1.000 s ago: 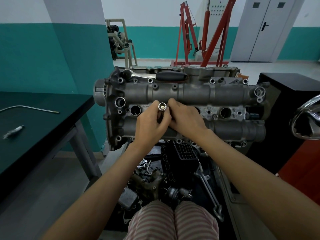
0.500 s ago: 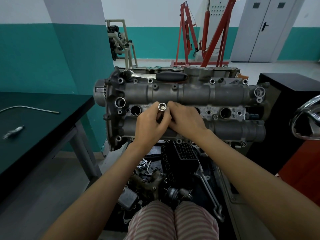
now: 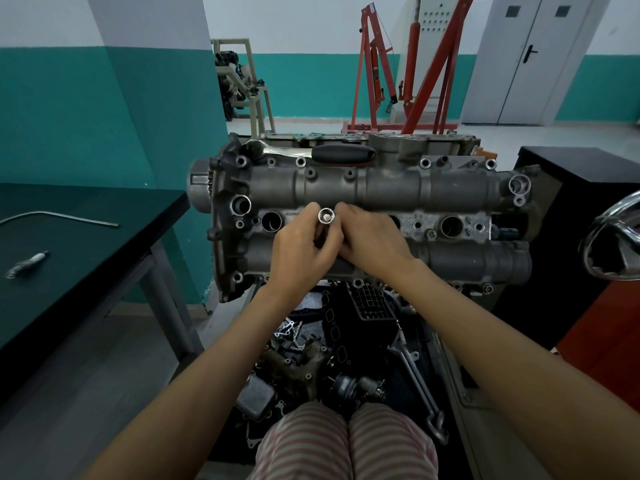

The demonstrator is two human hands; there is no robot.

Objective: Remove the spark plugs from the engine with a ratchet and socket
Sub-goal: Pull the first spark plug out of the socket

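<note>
The grey engine [image 3: 450, 188] stands in front of me with its valve cover facing me and a row of open spark plug holes [image 3: 271, 221] across its middle. A silver socket [image 3: 326, 215] sticks up toward me out of the second hole. My left hand [image 3: 301, 251] grips the socket from the left, fingers curled round it. From the right, my right hand [image 3: 372, 242] curls its fingers against the same socket. The ratchet [image 3: 343, 154], with a black grip and chrome head, lies along the top edge of the engine. One spark plug [image 3: 26, 265] lies on the dark table at left.
The dark table [image 3: 86, 237] at left also carries a thin bent metal rod [image 3: 59, 216]. Loose engine parts and a long wrench [image 3: 419, 379] lie on the floor below the engine. A black cabinet [image 3: 571, 209] stands at right, a red engine hoist [image 3: 408, 71] behind.
</note>
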